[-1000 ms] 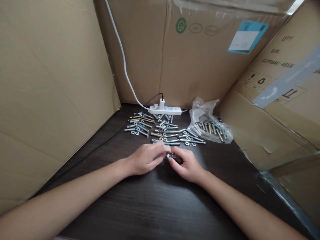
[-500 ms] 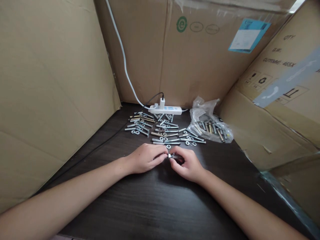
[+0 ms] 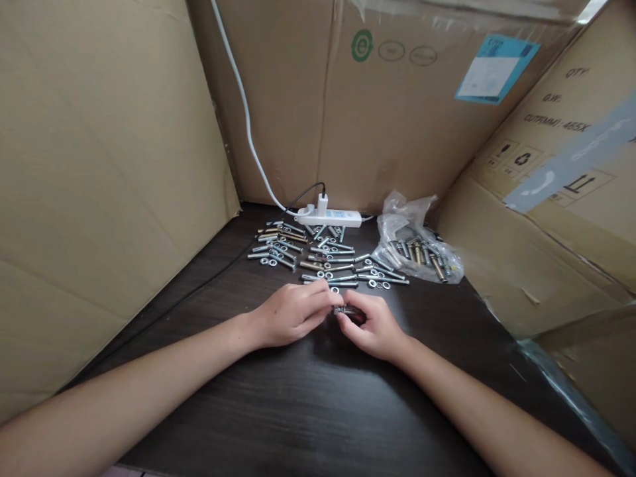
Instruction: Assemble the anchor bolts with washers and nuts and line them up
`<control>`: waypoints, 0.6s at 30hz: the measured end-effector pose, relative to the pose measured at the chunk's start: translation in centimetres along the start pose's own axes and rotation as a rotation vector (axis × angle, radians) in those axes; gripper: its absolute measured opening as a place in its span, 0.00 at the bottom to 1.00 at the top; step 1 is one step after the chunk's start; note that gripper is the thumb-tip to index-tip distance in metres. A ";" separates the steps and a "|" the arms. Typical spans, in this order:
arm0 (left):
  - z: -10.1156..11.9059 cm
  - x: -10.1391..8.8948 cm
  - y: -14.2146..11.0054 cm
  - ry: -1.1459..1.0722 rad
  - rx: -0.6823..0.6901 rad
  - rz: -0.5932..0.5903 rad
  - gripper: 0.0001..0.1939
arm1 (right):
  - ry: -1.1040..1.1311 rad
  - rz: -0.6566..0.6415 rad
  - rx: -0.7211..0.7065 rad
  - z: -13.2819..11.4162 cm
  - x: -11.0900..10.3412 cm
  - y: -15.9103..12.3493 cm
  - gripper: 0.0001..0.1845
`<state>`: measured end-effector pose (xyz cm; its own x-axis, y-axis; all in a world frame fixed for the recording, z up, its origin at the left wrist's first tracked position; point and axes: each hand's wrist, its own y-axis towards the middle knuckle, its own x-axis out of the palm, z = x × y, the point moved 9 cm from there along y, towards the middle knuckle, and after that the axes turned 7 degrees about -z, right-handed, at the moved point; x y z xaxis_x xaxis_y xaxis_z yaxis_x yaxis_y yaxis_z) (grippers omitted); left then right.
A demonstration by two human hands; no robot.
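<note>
My left hand (image 3: pixel 293 313) and my right hand (image 3: pixel 373 326) meet low over the dark wooden table (image 3: pixel 308 397). Between their pinched fingertips sits a small metal bolt (image 3: pixel 344 309), gripped from both sides. Most of the bolt is hidden by the fingers. Just beyond the hands lies a spread of loose bolts and washers (image 3: pixel 322 258), laid out in rough rows.
A clear plastic bag of bolts (image 3: pixel 417 248) lies at the right of the spread. A white power strip (image 3: pixel 330 216) with a white cable sits against the back. Large cardboard boxes (image 3: pixel 99 165) wall in the table on the left, back and right.
My fingers have shifted slightly around the bolt, and the hands edged a little toward the spread. The loose parts have stayed put.
</note>
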<state>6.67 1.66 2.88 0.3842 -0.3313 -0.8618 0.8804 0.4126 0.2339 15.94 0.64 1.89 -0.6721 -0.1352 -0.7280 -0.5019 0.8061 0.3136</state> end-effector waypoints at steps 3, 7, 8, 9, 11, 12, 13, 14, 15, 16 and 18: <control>0.1 0.2 0.0 0.034 0.018 -0.014 0.12 | 0.014 -0.006 0.013 0.0 -0.1 0.0 0.02; 0.0 0.2 0.1 0.009 -0.014 -0.021 0.09 | 0.026 -0.002 0.023 0.1 0.0 -0.1 0.04; -0.1 0.2 0.2 -0.003 -0.030 -0.023 0.08 | 0.030 -0.001 0.022 0.2 0.0 -0.1 0.04; -0.2 0.2 0.2 -0.012 -0.047 -0.025 0.07 | 0.032 0.002 0.019 0.2 0.0 -0.1 0.04; -0.3 0.3 0.2 -0.023 -0.077 -0.033 0.07 | 0.030 0.005 0.013 0.3 0.1 -0.2 0.04; -0.4 0.3 0.2 -0.025 -0.087 -0.037 0.07 | 0.028 0.004 0.011 0.3 0.2 -0.2 0.05; -0.5 0.4 0.2 -0.026 -0.094 -0.042 0.07 | 0.026 0.001 0.009 0.3 0.2 -0.2 0.05; -0.6 0.4 0.2 -0.024 -0.101 -0.047 0.07 | 0.026 -0.001 0.007 0.3 0.2 -0.2 0.05; -0.7 0.6 0.2 -0.017 -0.106 -0.055 0.07 | 0.025 -0.004 0.005 0.3 0.3 -0.2 0.04; -0.7 0.7 0.2 -0.006 -0.107 -0.066 0.08 | 0.025 -0.006 0.004 0.3 0.3 -0.2 0.04; -0.8 0.9 0.2 0.016 -0.108 -0.085 0.09 | 0.029 -0.005 0.003 0.3 0.2 -0.2 0.04</control>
<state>6.97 2.12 1.76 0.3039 -0.3558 -0.8838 0.8741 0.4731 0.1101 16.01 0.61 1.50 -0.6848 -0.1560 -0.7118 -0.5040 0.8069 0.3080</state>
